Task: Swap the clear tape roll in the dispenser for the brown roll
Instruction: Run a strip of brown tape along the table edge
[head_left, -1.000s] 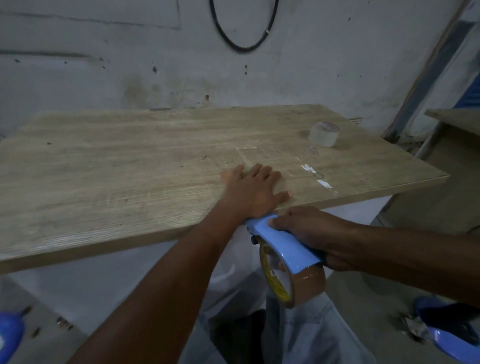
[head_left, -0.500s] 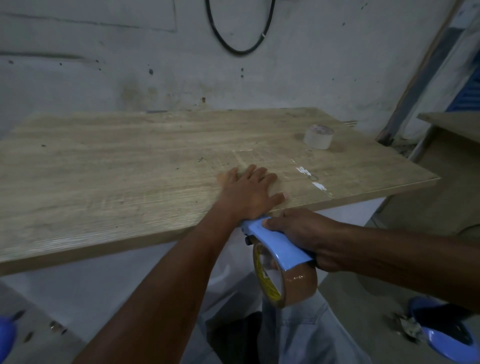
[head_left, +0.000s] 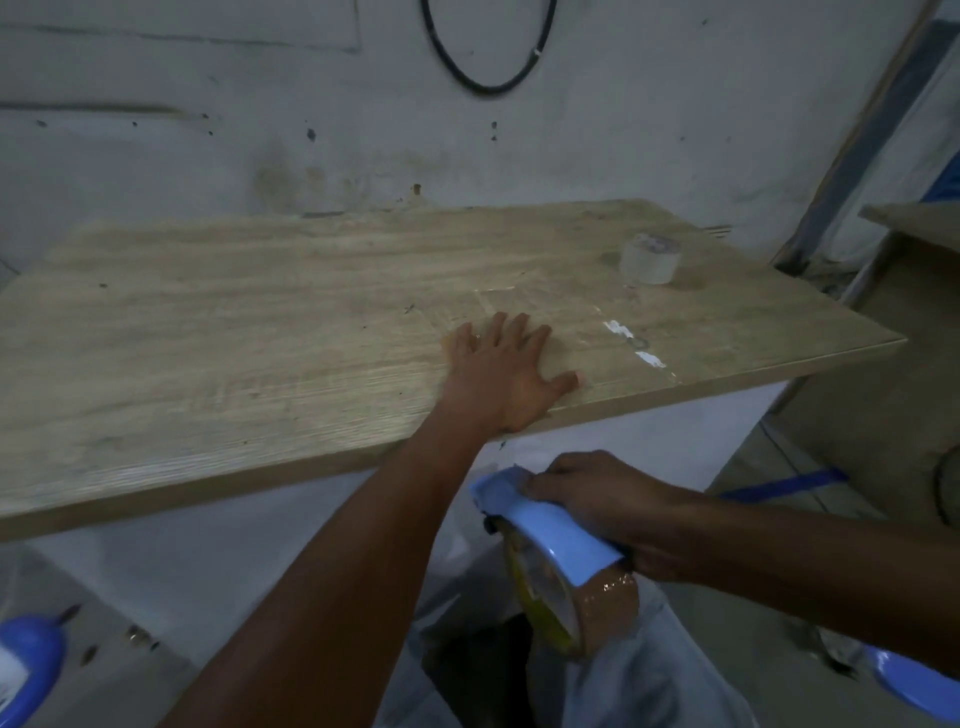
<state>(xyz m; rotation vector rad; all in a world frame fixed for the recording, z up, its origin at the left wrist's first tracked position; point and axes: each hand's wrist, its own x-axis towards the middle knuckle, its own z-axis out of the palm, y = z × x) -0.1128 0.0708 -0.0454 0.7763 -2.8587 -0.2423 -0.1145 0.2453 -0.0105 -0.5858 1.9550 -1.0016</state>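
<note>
Checking the feed: I judge the swap itself as good as done. The brown roll (head_left: 608, 608) sits in the blue dispenser (head_left: 550, 530), and the clear roll (head_left: 649, 259) stands alone on the counter (head_left: 260, 338), well apart toward its far right corner. What seems left is proving that the brown tape runs.
Right grip: the right grip (head_left: 597, 499) is curled over the top of the dispenser. It holds it below and in front of the counter's near edge, above the person's lap.
Left grip: the left grip (head_left: 506, 371) lies flat near the front edge, fingers straight and spread, pressing the wood and holding nothing.
Doing it well: press the flat palm firmly so any tape end beneath it is anchored. Draw the dispenser straight back in line with the roll, so a strip neither skews nor folds on itself.
Hard to make out: the dim light does not show whether a strip runs from palm to dispenser. The hub, the cutter and the right fingers underneath are hidden. A faint rectangular sheen ahead of the left fingertips may be clear tape, but I cannot tell.
</note>
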